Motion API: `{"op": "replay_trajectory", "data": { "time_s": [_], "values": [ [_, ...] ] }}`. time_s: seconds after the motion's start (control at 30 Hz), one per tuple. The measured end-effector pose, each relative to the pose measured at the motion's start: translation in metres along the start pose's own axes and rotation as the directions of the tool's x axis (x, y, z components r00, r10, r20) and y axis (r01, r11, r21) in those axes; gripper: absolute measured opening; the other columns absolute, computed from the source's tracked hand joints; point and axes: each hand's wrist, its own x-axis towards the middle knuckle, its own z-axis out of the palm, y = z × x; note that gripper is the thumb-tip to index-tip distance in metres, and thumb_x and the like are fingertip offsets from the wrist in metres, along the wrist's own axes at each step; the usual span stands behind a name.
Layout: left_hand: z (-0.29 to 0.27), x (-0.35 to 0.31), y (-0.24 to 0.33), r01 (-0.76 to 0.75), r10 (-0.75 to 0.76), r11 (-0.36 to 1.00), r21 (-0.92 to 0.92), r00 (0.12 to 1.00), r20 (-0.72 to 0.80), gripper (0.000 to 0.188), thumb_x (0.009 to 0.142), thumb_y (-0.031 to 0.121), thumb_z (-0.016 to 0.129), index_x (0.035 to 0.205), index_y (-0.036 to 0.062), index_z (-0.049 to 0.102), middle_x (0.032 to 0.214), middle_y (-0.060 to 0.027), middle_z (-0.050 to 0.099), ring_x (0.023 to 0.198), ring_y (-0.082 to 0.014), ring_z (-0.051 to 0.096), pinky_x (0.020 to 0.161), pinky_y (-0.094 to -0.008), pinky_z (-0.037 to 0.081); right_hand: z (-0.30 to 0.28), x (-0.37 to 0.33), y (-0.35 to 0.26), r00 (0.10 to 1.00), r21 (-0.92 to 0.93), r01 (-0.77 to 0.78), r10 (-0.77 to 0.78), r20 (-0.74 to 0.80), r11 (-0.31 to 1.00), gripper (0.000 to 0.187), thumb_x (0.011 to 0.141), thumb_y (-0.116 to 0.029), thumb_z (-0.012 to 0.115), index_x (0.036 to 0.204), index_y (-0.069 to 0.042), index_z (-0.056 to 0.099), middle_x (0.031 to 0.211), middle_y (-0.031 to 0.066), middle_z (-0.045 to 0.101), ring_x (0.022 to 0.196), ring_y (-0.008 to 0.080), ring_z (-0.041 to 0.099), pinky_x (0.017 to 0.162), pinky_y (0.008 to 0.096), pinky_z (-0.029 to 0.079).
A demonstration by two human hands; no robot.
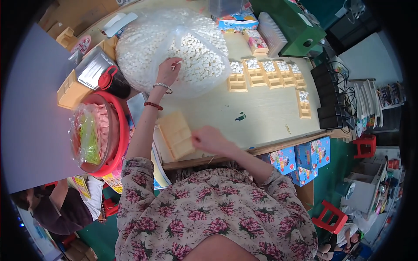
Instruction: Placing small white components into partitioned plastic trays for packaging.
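Fingers (174,65) pinching white stick (177,64), seemingly pointing right

A broad stretch of bare table top (261,113) lay open between the big clear bag of white pieces (174,48) and the near edge, marked only by a small dark scrap (240,116). Leftward the way was crowded: a red basin (117,130) with a plastic-wrapped load, a black flask with a red lid (114,81) and a tan tray (72,91) stood close together. A row of filled wooden trays (267,71) fenced the far right, with black boxes (328,93) beyond.
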Motion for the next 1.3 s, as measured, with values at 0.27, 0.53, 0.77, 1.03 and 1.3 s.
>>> {"op": "replay_trajectory", "data": {
  "time_s": [0.27,0.53,0.77,1.03,1.3],
  "values": [
    [0.035,0.046,-0.026,0.016,-0.062,0.95,0.311,0.988,0.139,0.037,0.077,0.035,0.056,0.103,0.0099,0.06,0.101,-0.0127,0.06,0.092,-0.0238,0.058,0.082,-0.0357,0.044,-0.122,0.054,0.075,0.973,0.128,-0.229,0.227,0.027,0.965,0.02,0.073,-0.016,0.054,0.062,0.0,0.053,0.054,0.0046,0.053,0.047,0.0121,0.049,0.046,0.0261,0.039],
    [0.078,0.06,0.01,0.304,-0.471,0.852,0.426,0.8,0.373,0.048,0.071,0.052,0.053,0.109,0.0226,0.057,0.121,-0.0121,0.046,0.118,-0.0339,0.037,0.095,-0.0513,0.029,-0.141,0.091,0.097,0.909,0.129,-0.346,0.297,0.293,0.93,0.024,0.071,-0.014,0.053,0.052,0.0,0.049,0.048,0.0024,0.048,0.042,0.008,0.043,0.04,0.0242,0.033],
    [0.079,0.006,0.018,0.017,-0.114,0.942,0.335,0.955,0.272,0.029,0.07,0.033,0.061,0.095,0.0196,0.062,0.108,-0.0099,0.051,0.101,-0.0322,0.049,0.083,-0.049,0.038,-0.126,0.081,0.099,0.945,0.116,-0.322,0.312,0.095,0.94,0.023,0.072,-0.016,0.051,0.056,0.0,0.051,0.05,0.0077,0.053,0.045,0.014,0.054,0.044,0.0281,0.041],
    [0.029,0.003,0.015,-0.002,0.021,0.996,0.089,0.977,-0.214,0.021,0.079,0.015,0.059,0.1,0.01,0.062,0.094,-0.0073,0.058,0.083,-0.0183,0.056,0.073,-0.0278,0.045,-0.119,0.068,0.093,0.977,-0.202,-0.171,0.139,-0.164,0.964,0.023,0.078,-0.018,0.047,0.069,0.001,0.054,0.069,0.0166,0.057,0.07,0.031,0.055,0.064,0.0395,0.043],
    [0.018,-0.025,-0.007,0.113,-0.109,0.993,0.017,0.983,-0.15,0.021,0.078,0.011,0.057,0.097,0.0078,0.062,0.093,-0.0085,0.058,0.079,-0.0178,0.059,0.068,-0.0275,0.048,-0.12,0.065,0.103,0.972,-0.267,-0.128,0.068,-0.223,0.955,0.023,0.081,-0.02,0.048,0.072,0.0,0.054,0.071,0.016,0.057,0.071,0.0318,0.055,0.064,0.0406,0.042]
  ]
}}
